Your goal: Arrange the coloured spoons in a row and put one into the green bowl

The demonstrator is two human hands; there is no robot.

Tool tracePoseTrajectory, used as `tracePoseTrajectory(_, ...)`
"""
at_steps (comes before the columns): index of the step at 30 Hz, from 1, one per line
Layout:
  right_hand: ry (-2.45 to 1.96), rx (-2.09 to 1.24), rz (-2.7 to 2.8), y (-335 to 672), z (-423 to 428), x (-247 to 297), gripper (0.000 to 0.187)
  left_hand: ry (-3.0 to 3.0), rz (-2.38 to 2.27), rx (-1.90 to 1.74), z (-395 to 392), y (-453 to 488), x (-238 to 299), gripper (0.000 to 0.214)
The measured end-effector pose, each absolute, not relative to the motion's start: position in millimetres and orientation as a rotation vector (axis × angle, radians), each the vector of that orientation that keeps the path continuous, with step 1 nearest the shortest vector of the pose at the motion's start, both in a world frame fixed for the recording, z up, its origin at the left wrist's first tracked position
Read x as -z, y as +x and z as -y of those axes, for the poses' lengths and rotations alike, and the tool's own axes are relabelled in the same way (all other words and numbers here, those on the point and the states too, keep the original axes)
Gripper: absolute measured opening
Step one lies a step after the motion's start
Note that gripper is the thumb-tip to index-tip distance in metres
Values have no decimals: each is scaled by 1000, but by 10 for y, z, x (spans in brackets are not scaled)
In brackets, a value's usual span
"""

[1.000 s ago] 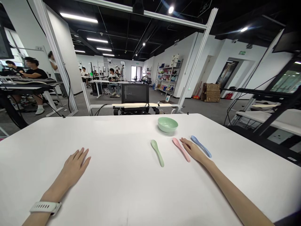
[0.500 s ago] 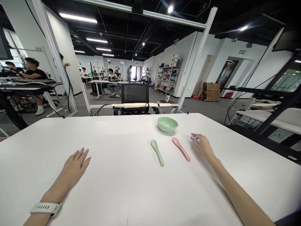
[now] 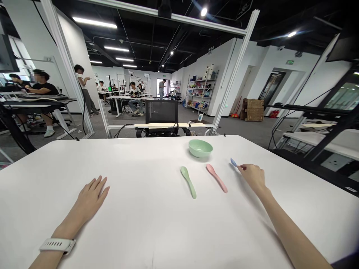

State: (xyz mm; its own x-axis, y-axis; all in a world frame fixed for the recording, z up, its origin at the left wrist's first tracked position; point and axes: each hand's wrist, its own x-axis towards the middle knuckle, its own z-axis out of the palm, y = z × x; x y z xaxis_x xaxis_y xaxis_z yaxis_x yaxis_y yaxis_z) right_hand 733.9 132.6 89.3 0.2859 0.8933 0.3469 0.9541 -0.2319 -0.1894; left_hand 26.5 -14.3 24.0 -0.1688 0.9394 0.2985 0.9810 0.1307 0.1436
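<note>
My right hand (image 3: 254, 177) is closed in a pinch on a blue spoon (image 3: 233, 162), whose bowl end sticks out toward the far left; the rest of it is hidden by my fingers. Left of that hand a pink spoon (image 3: 217, 178) lies slanted on the white table (image 3: 134, 224). A green spoon (image 3: 188, 182) lies further left, roughly alongside the pink one. Behind the spoons stands a light green bowl (image 3: 200, 148), upright near the table's far edge. My left hand (image 3: 91, 198) rests flat on the table at the left, fingers spread, holding nothing.
A metal frame (image 3: 232, 74) rises beyond the table's far edge, with a black mesh chair (image 3: 162, 111) behind its lower bar. Black equipment and cables stand along the right side. Several people sit or stand in the room behind.
My right hand has slid back and to the right along the blue spoon, so its bowl end now shows. The left hand, the other spoons and the bowl stay put.
</note>
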Motion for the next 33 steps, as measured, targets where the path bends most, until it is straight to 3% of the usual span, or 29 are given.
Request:
tracePoseTrajectory(6,-1892,124,1608,7037,-1534,-1289,47,-1916,2258,446,146,278,-255,76)
tracePoseTrajectory(11,-1707,225,1764,6702,-1817,-1782,38,-1928,2268,449,148,293,-268,77)
tracePoseTrajectory(15,-1798,274,2036,6322,-2026,-2007,31,-1924,2259,465,146,299,-273,75)
tracePoseTrajectory(27,-1974,93,2288,5778,-2443,-1791,11,-1925,2255,416,177,372,-367,73)
tracePoseTrajectory(33,-1941,109,2229,5898,-2375,-1849,26,-1935,2293,399,198,388,-394,75)
